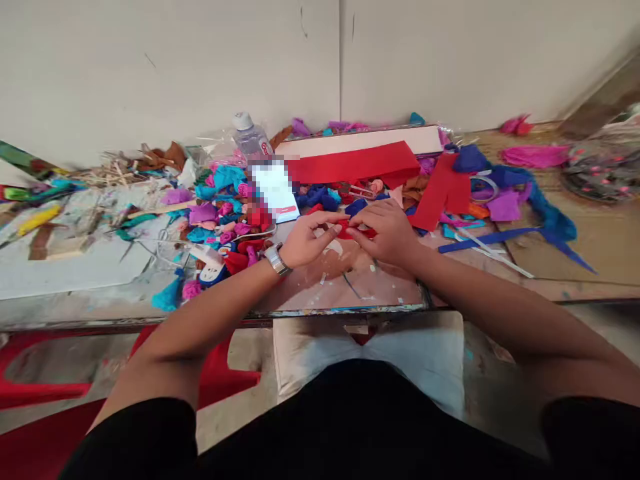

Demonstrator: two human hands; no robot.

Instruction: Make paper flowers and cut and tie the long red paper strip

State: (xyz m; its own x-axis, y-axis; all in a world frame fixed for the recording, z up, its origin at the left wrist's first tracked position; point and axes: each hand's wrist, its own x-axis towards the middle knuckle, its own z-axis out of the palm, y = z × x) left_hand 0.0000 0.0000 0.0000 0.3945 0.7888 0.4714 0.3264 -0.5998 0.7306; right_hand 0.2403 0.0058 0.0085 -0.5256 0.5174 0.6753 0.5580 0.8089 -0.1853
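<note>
Over the near part of the table, my left hand, with a metal watch at the wrist, pinches the left side of a small red piece. The piece's other side is between the fingers of my right hand. Both hands are close together, fingertips almost touching. The exact shape of the piece is partly hidden by the fingers. Just behind my left hand lies a lit phone. Wide red strips lie behind the hands, and another red strip slants down to the right of my right hand.
A clear bottle stands behind the phone. Crumpled colourful pieces and a white power strip with a cable lie left. Blue strips and cardboard are at right. A red stool stands below the table's edge.
</note>
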